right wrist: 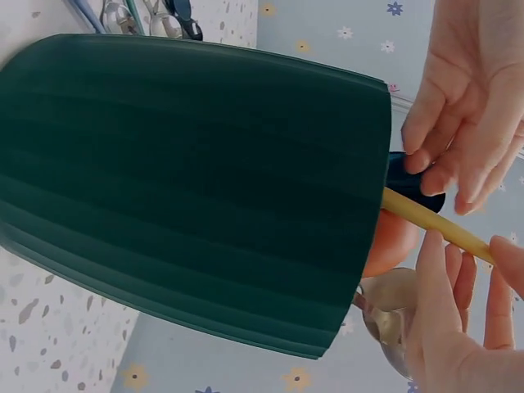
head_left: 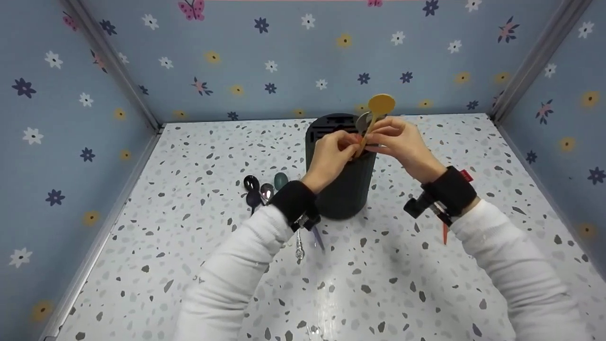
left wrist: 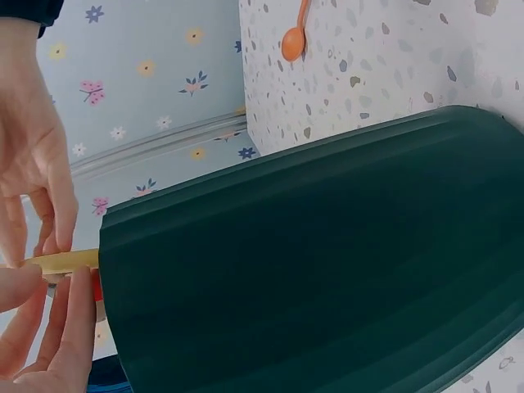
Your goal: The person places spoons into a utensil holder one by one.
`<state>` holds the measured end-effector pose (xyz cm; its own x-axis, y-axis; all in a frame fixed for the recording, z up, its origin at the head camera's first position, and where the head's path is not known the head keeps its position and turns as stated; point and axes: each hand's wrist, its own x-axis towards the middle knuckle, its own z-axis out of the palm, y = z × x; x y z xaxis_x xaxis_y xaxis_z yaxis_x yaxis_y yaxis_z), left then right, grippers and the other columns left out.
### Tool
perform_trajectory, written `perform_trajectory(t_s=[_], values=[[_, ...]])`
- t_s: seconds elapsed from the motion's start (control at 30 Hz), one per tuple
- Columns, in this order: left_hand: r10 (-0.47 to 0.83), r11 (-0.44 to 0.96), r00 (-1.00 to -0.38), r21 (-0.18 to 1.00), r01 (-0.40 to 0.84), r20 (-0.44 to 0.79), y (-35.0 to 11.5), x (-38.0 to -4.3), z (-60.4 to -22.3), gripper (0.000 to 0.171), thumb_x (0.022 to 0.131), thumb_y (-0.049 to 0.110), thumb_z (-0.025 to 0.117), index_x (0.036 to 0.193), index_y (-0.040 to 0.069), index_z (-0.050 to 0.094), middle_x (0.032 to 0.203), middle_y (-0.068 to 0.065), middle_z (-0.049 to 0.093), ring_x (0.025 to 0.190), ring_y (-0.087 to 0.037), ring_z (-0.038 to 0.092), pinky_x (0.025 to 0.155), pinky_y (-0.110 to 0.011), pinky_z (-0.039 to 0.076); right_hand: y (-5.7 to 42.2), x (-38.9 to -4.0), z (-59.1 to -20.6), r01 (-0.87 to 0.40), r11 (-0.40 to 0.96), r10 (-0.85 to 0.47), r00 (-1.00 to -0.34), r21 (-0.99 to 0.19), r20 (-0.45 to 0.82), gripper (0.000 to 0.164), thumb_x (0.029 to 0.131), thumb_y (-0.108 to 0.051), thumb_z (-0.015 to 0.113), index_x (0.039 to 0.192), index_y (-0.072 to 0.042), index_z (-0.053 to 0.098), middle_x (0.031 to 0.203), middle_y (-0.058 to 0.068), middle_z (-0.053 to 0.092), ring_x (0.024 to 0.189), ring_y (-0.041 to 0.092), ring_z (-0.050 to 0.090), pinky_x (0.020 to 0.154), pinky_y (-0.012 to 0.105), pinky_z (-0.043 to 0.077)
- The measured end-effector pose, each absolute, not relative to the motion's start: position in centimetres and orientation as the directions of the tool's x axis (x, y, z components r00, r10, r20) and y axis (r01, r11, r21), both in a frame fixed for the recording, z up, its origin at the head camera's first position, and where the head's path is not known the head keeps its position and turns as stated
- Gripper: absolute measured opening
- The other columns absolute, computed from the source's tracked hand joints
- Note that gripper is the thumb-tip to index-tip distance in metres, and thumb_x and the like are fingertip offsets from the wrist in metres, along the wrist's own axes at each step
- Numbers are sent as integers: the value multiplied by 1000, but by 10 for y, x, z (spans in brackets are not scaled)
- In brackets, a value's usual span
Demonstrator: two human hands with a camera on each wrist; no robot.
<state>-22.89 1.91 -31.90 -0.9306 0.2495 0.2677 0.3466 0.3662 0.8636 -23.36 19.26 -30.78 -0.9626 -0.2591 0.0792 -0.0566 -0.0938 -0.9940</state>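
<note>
Spoon, yellow (head_left: 381,104) | in dark container (head_left: 343,192) | hands: right (head_left: 406,144) pinching spoon, left (head_left: 330,155) grip unclear

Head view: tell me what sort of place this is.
Probably a small booth set up for recording hand work: flower-printed panels joined by corner strips stand along three visible sides of a speckled tabletop, and a small black device is strapped to each wrist.

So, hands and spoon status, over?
Right hand pinches yellow spoon; left hand close, grip unclear. Spoon head-up at dark holder. Metal spoon close by.
</note>
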Motion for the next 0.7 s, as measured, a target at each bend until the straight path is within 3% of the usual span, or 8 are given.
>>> perform_trajectory(t_s=[0.37,0.7], values=[[256,230,-922,908,350,290,12,-215,-325,16,88,7,59,95,-6,63,89,-18,65,76,-27,64,64,-20,56,201,-235,-321,0,-95,-221,-975,-995,21,22,84,-3,63,104,0,57,96,8,61,93,18,62,87,30,52],[265,216,-917,908,359,299,3,-206,-337,14,87,7,60,92,-5,64,85,-16,65,70,-23,63,61,-21,56,224,-232,-332,39,-110,-176,-984,-993,-20,19,85,-2,62,103,0,56,90,5,58,84,14,59,86,29,53]])
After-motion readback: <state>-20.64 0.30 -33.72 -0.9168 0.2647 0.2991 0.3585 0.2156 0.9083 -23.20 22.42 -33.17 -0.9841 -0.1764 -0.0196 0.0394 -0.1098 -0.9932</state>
